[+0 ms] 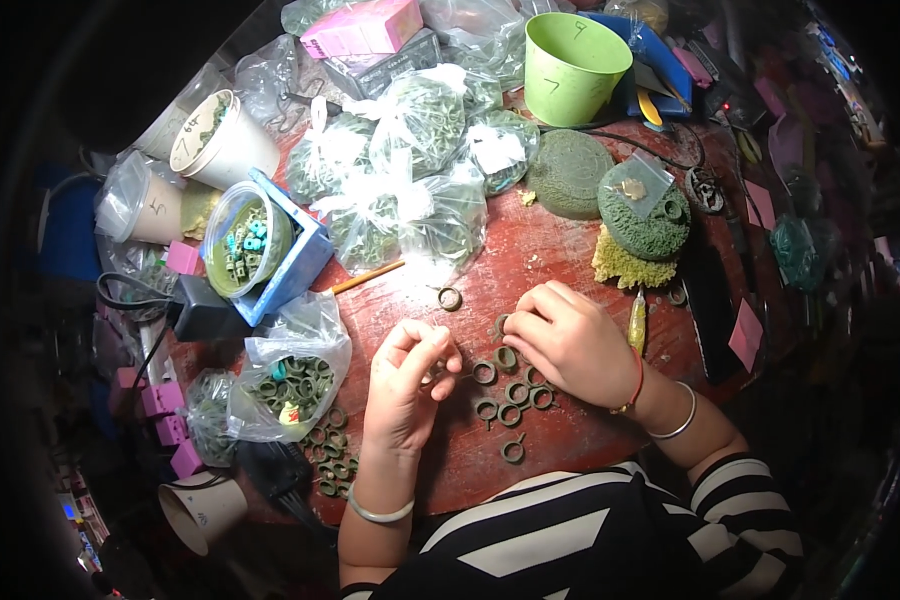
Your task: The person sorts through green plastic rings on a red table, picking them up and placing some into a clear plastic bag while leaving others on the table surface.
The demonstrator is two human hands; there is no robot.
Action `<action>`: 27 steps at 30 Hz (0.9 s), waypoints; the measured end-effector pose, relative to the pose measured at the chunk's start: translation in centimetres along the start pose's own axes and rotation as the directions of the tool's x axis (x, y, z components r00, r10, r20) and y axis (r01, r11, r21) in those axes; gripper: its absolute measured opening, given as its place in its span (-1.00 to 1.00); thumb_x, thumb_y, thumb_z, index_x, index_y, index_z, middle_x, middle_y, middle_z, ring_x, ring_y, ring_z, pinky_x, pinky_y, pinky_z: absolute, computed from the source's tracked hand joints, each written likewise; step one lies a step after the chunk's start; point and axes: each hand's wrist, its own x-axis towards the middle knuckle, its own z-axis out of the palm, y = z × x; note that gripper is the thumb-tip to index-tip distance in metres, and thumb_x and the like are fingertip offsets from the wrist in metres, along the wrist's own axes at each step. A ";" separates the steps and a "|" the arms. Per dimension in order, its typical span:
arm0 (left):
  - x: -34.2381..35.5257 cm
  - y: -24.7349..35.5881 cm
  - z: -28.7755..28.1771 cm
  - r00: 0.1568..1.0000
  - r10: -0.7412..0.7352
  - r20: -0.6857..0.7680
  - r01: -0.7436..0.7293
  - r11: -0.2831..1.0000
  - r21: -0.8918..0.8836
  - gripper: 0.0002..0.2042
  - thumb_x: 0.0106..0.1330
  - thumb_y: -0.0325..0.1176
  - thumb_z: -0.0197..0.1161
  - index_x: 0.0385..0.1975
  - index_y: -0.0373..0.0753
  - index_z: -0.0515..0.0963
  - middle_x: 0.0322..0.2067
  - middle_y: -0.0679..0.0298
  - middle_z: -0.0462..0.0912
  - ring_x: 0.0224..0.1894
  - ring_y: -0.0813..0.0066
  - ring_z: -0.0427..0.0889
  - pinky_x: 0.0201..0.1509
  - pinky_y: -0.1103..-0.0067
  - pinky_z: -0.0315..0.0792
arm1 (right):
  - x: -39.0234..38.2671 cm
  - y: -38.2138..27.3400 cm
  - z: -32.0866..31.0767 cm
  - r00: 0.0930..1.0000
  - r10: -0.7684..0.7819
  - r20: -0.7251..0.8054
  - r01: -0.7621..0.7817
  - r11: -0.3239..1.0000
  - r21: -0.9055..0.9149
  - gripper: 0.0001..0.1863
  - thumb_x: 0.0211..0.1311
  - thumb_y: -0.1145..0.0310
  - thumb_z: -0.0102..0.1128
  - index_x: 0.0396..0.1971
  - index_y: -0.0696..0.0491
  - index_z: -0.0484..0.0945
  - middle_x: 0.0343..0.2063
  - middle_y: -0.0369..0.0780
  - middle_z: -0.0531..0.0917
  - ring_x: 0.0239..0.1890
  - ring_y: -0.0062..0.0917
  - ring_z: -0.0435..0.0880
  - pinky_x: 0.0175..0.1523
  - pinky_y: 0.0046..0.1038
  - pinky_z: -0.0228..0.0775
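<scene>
My left hand [405, 375] is raised at the middle of the red table, fingers curled and pinched around something small that I cannot make out. My right hand [560, 340] has its bent fingertips on a dark green ring [502, 326], partly hidden by them. Between my hands lie several similar loose rings [513, 413], some with a short stem. A single ring [449, 298] sits apart above them. Left of my left hand, more rings [332, 450] lie beside an open plastic bag of rings [285, 400].
Tied bags of green pieces [410, 130] fill the back. A green bucket [570, 80] and two round green pads [565, 165] stand back right. A yellow-handled tool [637, 325] lies beside my right hand. A blue tray [310, 240], white cups [240, 140] and cables crowd the left.
</scene>
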 end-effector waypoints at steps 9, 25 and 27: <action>-0.5 0.4 1.0 0.968 -0.146 0.205 0.125 0.986 0.113 -0.64 0.41 -0.49 0.27 0.18 -0.34 0.49 -0.13 0.25 0.69 -0.23 0.60 0.68 -0.45 0.79 0.40 | 0.4 -0.9 -0.7 0.987 -0.028 -0.155 0.076 0.948 0.311 -0.81 0.06 0.55 0.45 -0.30 0.11 0.66 -0.30 -0.22 0.57 -0.28 -0.41 0.58 -0.20 -0.45 0.46; -0.9 0.5 1.1 0.980 -0.075 0.186 0.053 0.991 0.121 -0.63 0.29 -0.58 0.37 0.09 -0.32 0.53 -0.21 0.29 0.69 -0.35 0.70 0.62 -0.45 0.79 0.37 | 0.5 -1.4 -1.7 0.980 0.122 -0.157 -0.040 0.895 0.444 -0.76 0.04 0.59 0.45 -0.29 0.15 0.58 -0.33 -0.18 0.57 -0.33 -0.39 0.61 -0.24 -0.42 0.46; -0.9 0.3 1.2 0.980 -0.065 0.188 0.037 0.988 0.147 -0.63 0.28 -0.58 0.38 0.08 -0.32 0.54 -0.22 0.30 0.68 -0.33 0.72 0.60 -0.40 0.79 0.39 | 0.5 -1.4 -1.7 0.979 0.149 -0.142 -0.069 0.888 0.454 -0.76 0.04 0.60 0.44 -0.29 0.14 0.58 -0.33 -0.18 0.59 -0.34 -0.38 0.63 -0.26 -0.41 0.47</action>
